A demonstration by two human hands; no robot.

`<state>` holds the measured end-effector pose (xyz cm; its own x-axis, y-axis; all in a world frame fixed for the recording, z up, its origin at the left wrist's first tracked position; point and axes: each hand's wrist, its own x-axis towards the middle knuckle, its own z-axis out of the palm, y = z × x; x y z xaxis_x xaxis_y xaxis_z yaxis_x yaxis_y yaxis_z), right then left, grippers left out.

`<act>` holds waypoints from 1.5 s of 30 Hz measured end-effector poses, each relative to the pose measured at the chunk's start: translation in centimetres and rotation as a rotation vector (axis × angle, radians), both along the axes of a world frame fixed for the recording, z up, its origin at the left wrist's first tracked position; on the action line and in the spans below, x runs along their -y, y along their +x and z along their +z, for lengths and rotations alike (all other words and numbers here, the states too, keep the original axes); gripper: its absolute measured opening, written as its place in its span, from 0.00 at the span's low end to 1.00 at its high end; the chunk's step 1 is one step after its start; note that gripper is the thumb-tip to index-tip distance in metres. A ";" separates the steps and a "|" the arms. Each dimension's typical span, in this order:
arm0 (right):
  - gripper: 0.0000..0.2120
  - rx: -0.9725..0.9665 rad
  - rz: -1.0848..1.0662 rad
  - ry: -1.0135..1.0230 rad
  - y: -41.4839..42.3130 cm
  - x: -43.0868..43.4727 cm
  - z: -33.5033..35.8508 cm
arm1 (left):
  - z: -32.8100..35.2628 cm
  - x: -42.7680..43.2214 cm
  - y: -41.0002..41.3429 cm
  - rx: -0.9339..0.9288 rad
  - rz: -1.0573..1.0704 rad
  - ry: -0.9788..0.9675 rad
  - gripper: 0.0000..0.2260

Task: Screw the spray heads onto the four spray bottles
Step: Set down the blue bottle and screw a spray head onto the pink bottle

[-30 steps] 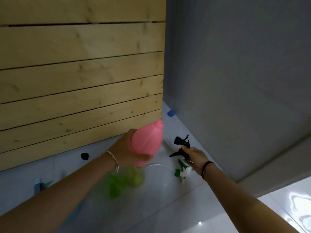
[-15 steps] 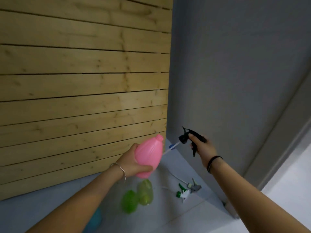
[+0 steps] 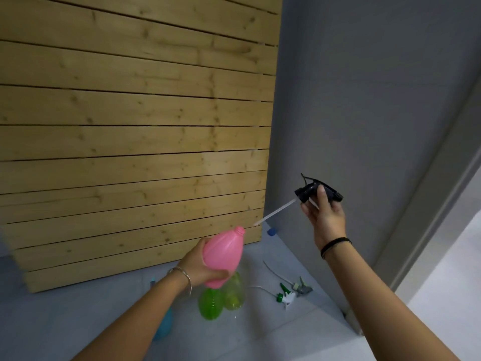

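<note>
My left hand (image 3: 201, 265) grips a pink spray bottle (image 3: 223, 256), tilted with its open neck pointing up and to the right. My right hand (image 3: 325, 217) holds a black spray head (image 3: 316, 192) in the air, above and right of the bottle. The head's clear dip tube (image 3: 276, 212) slants down-left, its tip just right of the bottle's neck and outside it. On the floor below lie a green bottle (image 3: 210, 304), a yellow-green bottle (image 3: 235, 293) and a teal bottle (image 3: 164, 325), partly hidden by my left arm. A green-and-white spray head (image 3: 285, 295) and a grey one (image 3: 302, 287) lie to their right.
A wooden slat wall (image 3: 135, 139) stands directly ahead, a grey wall (image 3: 364, 113) to the right. A small blue cap (image 3: 271, 231) lies in the corner where they meet. The floor is pale grey tile.
My right hand lifted the black spray head off the floor and raised it higher. The dip tube's tip now sits near the pink bottle's neck. The view tilted upward.
</note>
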<state>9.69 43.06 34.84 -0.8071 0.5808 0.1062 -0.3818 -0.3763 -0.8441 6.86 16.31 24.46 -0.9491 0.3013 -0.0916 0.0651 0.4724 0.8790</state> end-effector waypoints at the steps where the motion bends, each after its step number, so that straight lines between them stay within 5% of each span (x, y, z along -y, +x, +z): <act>1: 0.10 -0.009 0.009 0.002 -0.1 0.4 0.3 | 0.1 0.1 0.0 -0.002 -0.008 -0.001 0.40; 10: 0.05 0.057 0.093 0.075 -0.8 3.7 -0.6 | 0.6 -0.2 0.3 -0.020 -0.057 0.032 0.41; 14: 0.16 0.155 0.261 0.182 -1.0 5.8 -2.3 | 0.9 -1.0 0.4 -0.036 -0.079 0.069 0.38; 23: 0.18 0.273 0.472 0.453 -1.0 5.7 -2.6 | 1.4 -1.6 0.1 -0.019 -0.076 0.179 0.35; 27: 0.13 0.289 0.454 0.556 -1.0 5.1 -2.8 | 1.7 -1.8 0.2 0.007 -0.073 0.249 0.39; 32: 0.17 0.254 0.439 0.332 -1.2 5.2 -3.4 | 1.9 -2.2 0.3 0.093 0.001 0.391 0.39; 41: 0.13 0.208 0.336 0.560 -1.5 5.1 -3.0 | 1.9 -2.6 -0.1 0.310 0.139 0.651 0.54; 45: 0.11 0.212 0.275 0.453 -1.6 5.2 -3.3 | 2.5 -3.0 -0.2 0.419 0.145 0.750 0.40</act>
